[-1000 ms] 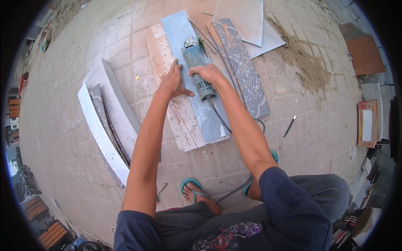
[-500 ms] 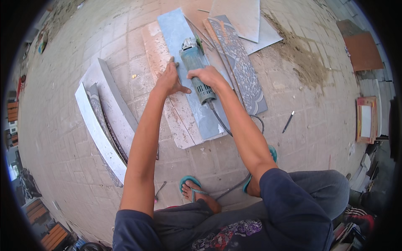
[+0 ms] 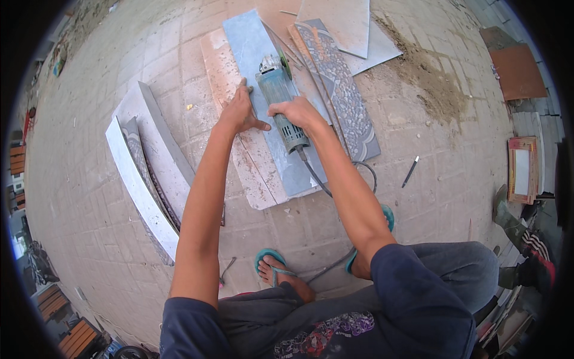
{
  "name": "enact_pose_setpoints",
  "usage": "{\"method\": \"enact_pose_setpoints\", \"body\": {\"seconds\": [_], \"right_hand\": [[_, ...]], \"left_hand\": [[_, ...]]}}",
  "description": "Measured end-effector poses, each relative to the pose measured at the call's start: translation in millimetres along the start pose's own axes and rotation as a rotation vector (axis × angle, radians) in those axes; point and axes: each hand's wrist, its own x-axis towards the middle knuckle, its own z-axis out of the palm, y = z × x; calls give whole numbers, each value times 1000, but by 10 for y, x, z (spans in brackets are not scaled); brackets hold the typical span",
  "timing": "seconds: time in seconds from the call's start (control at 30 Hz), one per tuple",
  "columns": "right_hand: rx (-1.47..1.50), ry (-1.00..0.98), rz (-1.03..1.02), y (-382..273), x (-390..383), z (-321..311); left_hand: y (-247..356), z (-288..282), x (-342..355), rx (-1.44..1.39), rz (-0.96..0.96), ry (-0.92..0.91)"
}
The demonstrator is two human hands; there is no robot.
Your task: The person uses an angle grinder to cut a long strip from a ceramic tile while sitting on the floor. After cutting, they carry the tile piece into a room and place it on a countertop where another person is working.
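Seen from the head, the grinder (image 3: 276,90) was long and dull blue-green, with a shiny metal head (image 3: 270,64) at its far end and dark slots near its back end. A green disc (image 3: 286,67) peeked out on the right side of the metal head. The grinder was over a long blue-gray tile (image 3: 244,37), its far end tipped a bit to the left. The tile lay on a pale, dusty board (image 3: 218,66). A black cord (image 3: 314,175) came out of the back and went under the right arm. The right hand (image 3: 299,112) was closed around the grinder, with its thumb over the top. The left hand (image 3: 240,113) was open, fingers spread, touching the tile's left edge, its thumb pointing at the grinder. A stone-patterned tile (image 3: 347,96) lay to the right, and a pen (image 3: 410,172) was on the ground nearby.
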Motion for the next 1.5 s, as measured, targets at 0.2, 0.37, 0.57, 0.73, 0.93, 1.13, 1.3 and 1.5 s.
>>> {"method": "enact_pose_setpoints", "body": {"seconds": [0.2,0.37,0.57,0.73,0.93,1.13,1.3,1.5], "right_hand": [[5,0,58,-24,-111,29],[-16,18,64,-30,-172,9],[-25,14,67,17,-174,17],[-27,19,61,50,-197,22],[-28,8,62,50,-283,4],[-33,16,20,3,-423,7],[-56,0,-5,54,-469,3],[-43,23,13,167,-504,2]], "left_hand": [[-49,32,0,22,-5,8],[-16,22,3,26,-6,2],[-84,46,44,31,-16,-17],[-90,59,35,34,-7,-12],[-95,64,45,51,-10,-35],[-191,117,63,97,68,22],[-162,101,47,121,36,-2],[-133,91,53,116,25,-8]]}}
